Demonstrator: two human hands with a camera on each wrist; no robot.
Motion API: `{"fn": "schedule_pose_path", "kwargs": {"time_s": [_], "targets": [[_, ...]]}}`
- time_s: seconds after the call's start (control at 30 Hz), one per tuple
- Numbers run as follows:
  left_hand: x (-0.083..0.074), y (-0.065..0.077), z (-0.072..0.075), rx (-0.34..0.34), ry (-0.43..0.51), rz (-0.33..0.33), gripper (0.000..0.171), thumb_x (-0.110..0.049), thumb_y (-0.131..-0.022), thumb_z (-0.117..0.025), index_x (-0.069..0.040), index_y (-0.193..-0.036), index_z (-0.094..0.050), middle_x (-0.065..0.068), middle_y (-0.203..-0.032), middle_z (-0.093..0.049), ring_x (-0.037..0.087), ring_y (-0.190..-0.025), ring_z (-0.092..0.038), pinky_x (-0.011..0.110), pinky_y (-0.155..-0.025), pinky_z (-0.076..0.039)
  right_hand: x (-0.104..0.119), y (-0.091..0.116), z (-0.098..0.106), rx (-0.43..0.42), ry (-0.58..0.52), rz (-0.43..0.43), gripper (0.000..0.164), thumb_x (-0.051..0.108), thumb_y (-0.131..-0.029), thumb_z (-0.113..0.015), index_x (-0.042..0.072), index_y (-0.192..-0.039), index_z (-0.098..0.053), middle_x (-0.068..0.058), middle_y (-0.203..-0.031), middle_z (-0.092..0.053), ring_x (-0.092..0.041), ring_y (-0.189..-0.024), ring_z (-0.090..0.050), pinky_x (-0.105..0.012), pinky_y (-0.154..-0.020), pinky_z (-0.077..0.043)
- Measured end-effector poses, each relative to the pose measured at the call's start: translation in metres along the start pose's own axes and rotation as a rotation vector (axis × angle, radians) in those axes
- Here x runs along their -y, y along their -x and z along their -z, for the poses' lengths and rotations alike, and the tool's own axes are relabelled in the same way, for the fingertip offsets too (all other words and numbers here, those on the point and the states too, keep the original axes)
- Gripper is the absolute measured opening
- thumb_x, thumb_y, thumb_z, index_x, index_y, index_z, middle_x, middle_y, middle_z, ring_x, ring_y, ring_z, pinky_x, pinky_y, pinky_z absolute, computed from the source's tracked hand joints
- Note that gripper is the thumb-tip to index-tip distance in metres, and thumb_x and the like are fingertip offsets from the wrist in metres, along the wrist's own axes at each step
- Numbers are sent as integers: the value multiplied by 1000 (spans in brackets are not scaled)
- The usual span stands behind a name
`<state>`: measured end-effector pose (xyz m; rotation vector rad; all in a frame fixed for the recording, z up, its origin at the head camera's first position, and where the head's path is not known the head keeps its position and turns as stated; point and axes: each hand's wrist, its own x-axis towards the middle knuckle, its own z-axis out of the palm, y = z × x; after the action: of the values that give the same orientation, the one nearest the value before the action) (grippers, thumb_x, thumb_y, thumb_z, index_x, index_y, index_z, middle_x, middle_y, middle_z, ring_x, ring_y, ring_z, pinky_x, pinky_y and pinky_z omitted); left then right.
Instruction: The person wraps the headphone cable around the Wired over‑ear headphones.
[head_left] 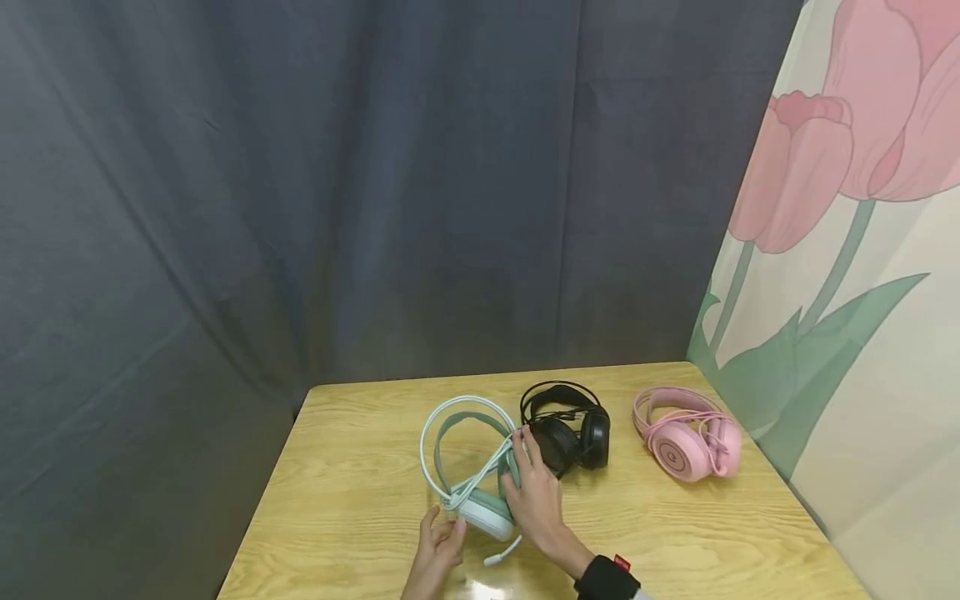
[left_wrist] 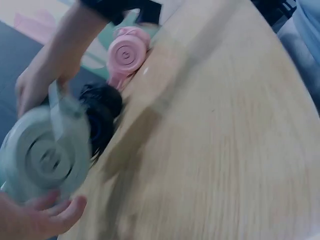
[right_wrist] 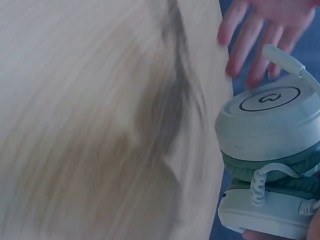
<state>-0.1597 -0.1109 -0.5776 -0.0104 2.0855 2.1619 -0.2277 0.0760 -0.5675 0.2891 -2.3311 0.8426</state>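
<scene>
A white headset (head_left: 486,518) with green ear cushions, a thin outer band and wound cable is held above the wooden table. My right hand (head_left: 538,498) grips its far ear cup, fingers over the band side. My left hand (head_left: 438,546) is at the near ear cup, its loosely bent fingers right by the cup's edge. In the right wrist view the left fingers (right_wrist: 245,45) are spread and straight beside the round cup (right_wrist: 265,132). A short microphone boom (head_left: 504,552) sticks out from that cup.
Black headphones (head_left: 595,437) lie just behind the right hand. Farther right, pink headphones (head_left: 678,450) with a wrapped cable lie close to the flower-patterned wall cloth (head_left: 847,333). A dark curtain (head_left: 465,208) hangs behind the table (head_left: 337,492).
</scene>
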Motion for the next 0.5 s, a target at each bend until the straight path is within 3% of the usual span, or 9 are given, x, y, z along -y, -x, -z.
{"fn": "schedule_pose_path", "kwargs": {"time_s": [0.07, 0.2, 0.3, 0.43, 0.5], "targets": [[5, 0, -10, -46, -16, -24, 85, -34, -99, -57, 15, -144, -4, 34, -122, -47, 45, -113, -54, 52, -90, -50, 8, 2, -6, 5, 12, -5, 63, 1, -78, -71, -8, -138, -51, -24, -145, -45, 0, -49, -30, -14, -37, -27], [4, -7, -26, -295, -109, -41, 99, -38, -89, -71, 10, -147, -7, 33, -116, -37, 45, -106, -53, 54, -88, -49, 22, 6, -18, 35, 10, -43, 66, 5, -77, -72, -10, -137, -51, -27, -143, -45, -9, -55, -41, -18, -41, -31], [0, -16, -26, -451, -197, -7, 109, -42, -82, -77, 3, -152, -7, 37, -121, -30, 49, -106, -49, 58, -84, -48, 30, 8, -24, 93, -42, -110, 68, 8, -79, -70, -11, -139, -47, -30, -142, -43, -8, -51, -41, -20, -40, -32], [-7, -32, -10, -498, -260, 25, 103, -43, -83, -76, 1, -153, -14, 40, -130, -40, 51, -108, -52, 59, -85, -48, 32, 5, -29, 134, -95, -163, 72, 22, -87, -70, -9, -145, -40, -28, -145, -42, -12, -52, -51, -25, -42, -41], [-11, -43, 0, -492, -276, 28, 99, -43, -85, -74, 4, -152, -19, 38, -131, -46, 48, -111, -55, 57, -88, -49, 30, 0, -28, 145, -103, -133, 73, 29, -90, -69, -7, -146, -39, -26, -145, -43, -21, -67, -63, -30, -49, -48]]}}
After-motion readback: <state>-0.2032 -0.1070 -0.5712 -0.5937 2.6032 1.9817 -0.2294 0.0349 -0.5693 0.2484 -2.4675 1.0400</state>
